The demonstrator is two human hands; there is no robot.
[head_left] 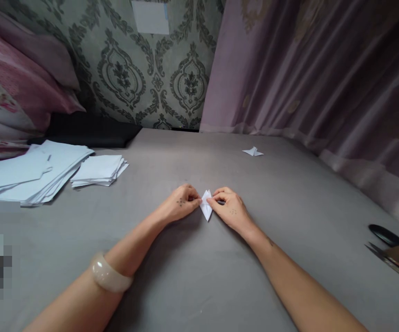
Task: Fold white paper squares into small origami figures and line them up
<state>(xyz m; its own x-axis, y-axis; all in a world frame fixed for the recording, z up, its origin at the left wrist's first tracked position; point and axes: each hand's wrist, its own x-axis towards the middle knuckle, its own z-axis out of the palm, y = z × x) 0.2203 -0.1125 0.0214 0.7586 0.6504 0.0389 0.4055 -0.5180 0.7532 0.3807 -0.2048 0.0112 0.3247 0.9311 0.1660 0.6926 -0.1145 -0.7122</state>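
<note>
A small white folded paper [206, 211], diamond-shaped with its point toward me, is held between my two hands just above or on the grey surface. My left hand [181, 201] pinches its left edge with thumb and forefinger. On the other side, my right hand [232, 207] grips the right edge with thumb and fingers closed. A slit or crease runs down the lower half of the paper. Farther back to the right lies a finished-looking folded paper figure [253, 151] with two wing-like points.
To the left are a stack of small white paper squares [97, 169] and a larger spread of white sheets [57, 173]. A black folded cloth or bag [92, 130] lies behind them. Scissors [379, 253] and a black-handled object [388, 234] are at the right edge. Curtains [271, 69] hang at the right.
</note>
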